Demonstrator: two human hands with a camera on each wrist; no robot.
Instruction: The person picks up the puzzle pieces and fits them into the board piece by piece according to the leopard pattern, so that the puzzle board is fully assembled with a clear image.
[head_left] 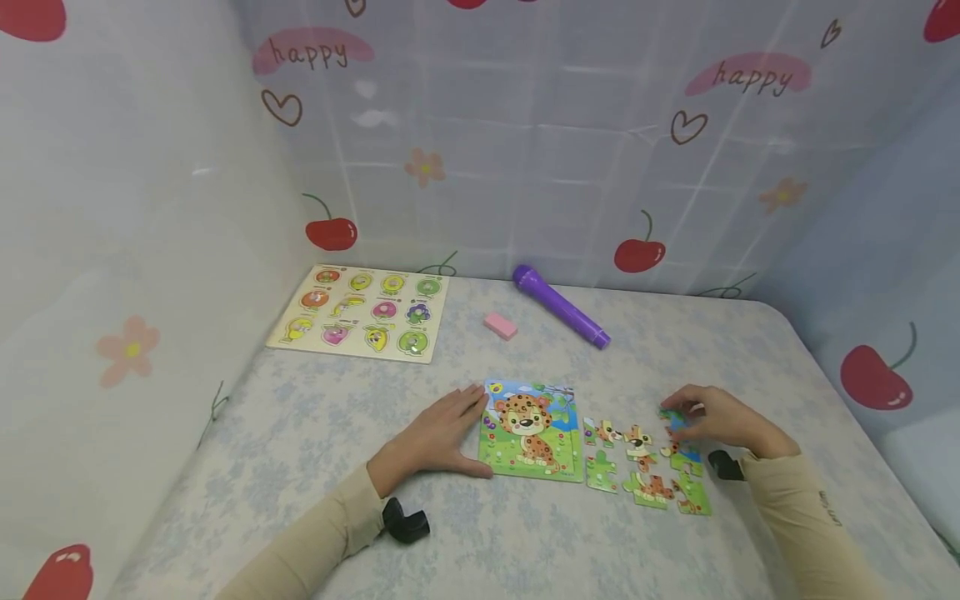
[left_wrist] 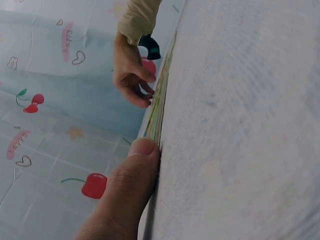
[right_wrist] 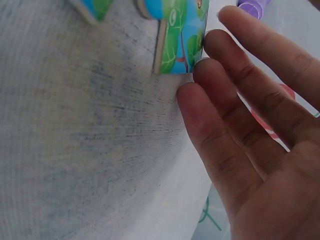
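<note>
A square leopard picture board (head_left: 528, 429) lies flat on the table. My left hand (head_left: 438, 433) rests at its left side, thumb and fingers spread; in the left wrist view the thumb (left_wrist: 132, 175) touches the board's edge. Right of the board lie several loose leopard jigsaw pieces, among them a green piece (head_left: 600, 472) and one with spotted legs (head_left: 651, 490). At their far right corner is my right hand (head_left: 716, 417). Its extended fingertips touch the edge of a blue and green jigsaw piece (right_wrist: 182, 37); the right thumb is hidden in the right wrist view.
Behind the board lie a pink block (head_left: 500, 326) and a purple toy microphone (head_left: 562, 308). A wooden fruit puzzle board (head_left: 360, 312) sits at the back left. Printed curtains (head_left: 525, 167) enclose the patterned table (head_left: 300, 467) at the back and sides.
</note>
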